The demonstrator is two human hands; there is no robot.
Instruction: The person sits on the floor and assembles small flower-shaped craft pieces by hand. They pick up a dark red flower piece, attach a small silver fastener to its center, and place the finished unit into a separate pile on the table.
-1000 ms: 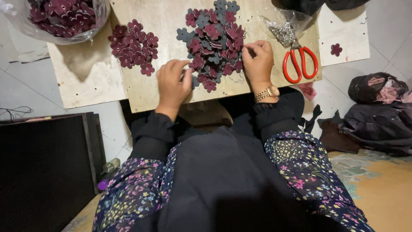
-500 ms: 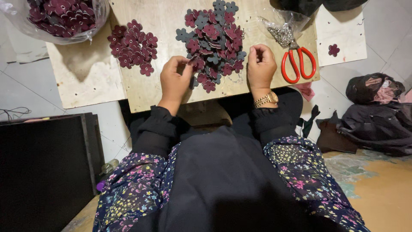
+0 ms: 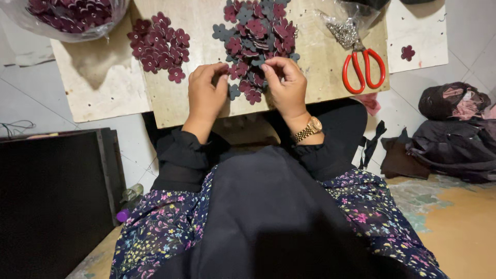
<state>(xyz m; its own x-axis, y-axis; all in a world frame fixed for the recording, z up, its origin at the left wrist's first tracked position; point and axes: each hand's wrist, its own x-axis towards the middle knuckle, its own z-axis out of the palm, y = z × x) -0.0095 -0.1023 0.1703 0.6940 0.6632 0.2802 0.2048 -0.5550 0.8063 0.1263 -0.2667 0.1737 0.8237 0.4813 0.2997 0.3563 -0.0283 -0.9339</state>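
Note:
My left hand (image 3: 205, 94) and my right hand (image 3: 285, 85) meet over the near edge of a pile of maroon and grey flower-shaped cutouts (image 3: 256, 36) on a wooden board (image 3: 206, 31). The fingertips of both hands pinch at flower pieces at the pile's lower edge; what exactly each holds is hidden by the fingers. A gold wristwatch (image 3: 308, 129) is on my right wrist. A smaller heap of maroon flowers (image 3: 157, 45) lies to the left of my left hand.
Red-handled scissors (image 3: 363, 70) lie right of the pile, beside a clear bag of small metal parts (image 3: 342, 28). A clear bag of maroon flowers (image 3: 72, 15) sits top left. Dark bags (image 3: 454, 134) lie on the floor at right, a black box (image 3: 51, 196) at left.
Both hands have drawn closer together at the pile's near edge; my right hand moved left from near the scissors. The camera view shifted slightly.

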